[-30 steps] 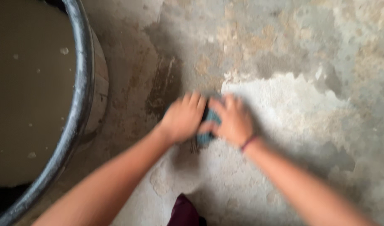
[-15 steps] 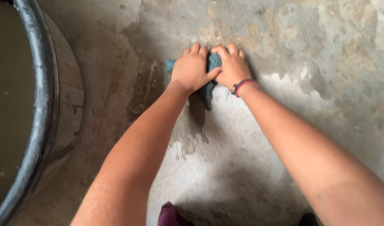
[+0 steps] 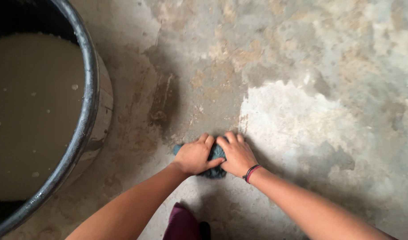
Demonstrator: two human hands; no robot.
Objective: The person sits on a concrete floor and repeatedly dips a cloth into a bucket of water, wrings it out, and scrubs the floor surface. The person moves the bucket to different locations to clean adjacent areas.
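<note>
A small teal cloth [image 3: 215, 155] lies bunched on the rough concrete floor [image 3: 302, 66]. My left hand [image 3: 194, 155] and my right hand [image 3: 236, 155] press down on it side by side, fingers curled over it, so only its middle and edges show. A dark and red band sits on my right wrist [image 3: 252, 171].
A large round tub with a black rim [image 3: 90, 89] holds murky brown water [image 3: 30, 111] at the left. A pale patch of floor [image 3: 293, 120] spreads right of my hands. A maroon trouser leg and a dark shoe [image 3: 188, 224] sit at the bottom edge.
Both hands have pulled the cloth back toward me across the floor, after pushing it away half a second ago. The tub fills more of the left side.
</note>
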